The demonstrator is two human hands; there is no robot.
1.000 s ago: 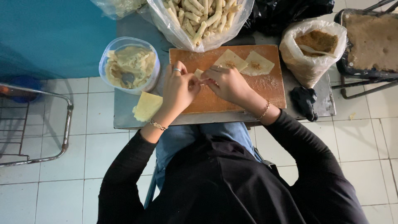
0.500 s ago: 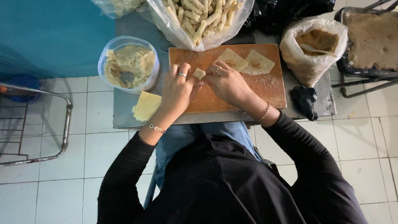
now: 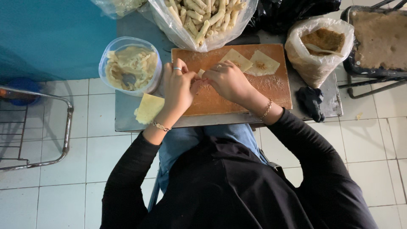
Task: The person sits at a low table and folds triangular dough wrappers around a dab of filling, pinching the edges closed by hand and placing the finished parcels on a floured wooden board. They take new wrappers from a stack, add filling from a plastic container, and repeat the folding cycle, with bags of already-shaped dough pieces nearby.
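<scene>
- We see 2 bare hands meeting over the floury brown wooden cutting board [image 3: 237, 95], which lies on the grey metal table [image 3: 127, 114].
- Left hand [image 3: 178, 87]: ring on 1 finger, bracelet at the wrist, grip pinched together on the small pale folded dough wrapper [image 3: 200, 73].
- Right hand [image 3: 229, 80]: bracelet at the wrist, grip also clamped on the same wrapper from the other side.
- The wrapper sits between both sets of fingertips, near the far-left part of the board; we cannot tell if it is lifted or touching the wood.
- 2 flat pale square wrappers with filling [image 3: 254, 62] lie on the board just beyond the right hand, overlapping slightly.
- Round clear plastic tub of pale creamy filling with a spoon [image 3: 129, 68] stands left of the board, just beside it.
- Stack of pale yellow square wrappers [image 3: 149, 108] lies near the table's front edge, beside the left wrist.
- Clear plastic bag of finished pale rolled sticks [image 3: 203, 19] sits at the far edge, touching the board.
- Clear plastic bag of brown crumbs [image 3: 318, 51] stands right of the board.
- Crumpled black cloth [image 3: 311, 101] lies at the right end of the table.
</scene>
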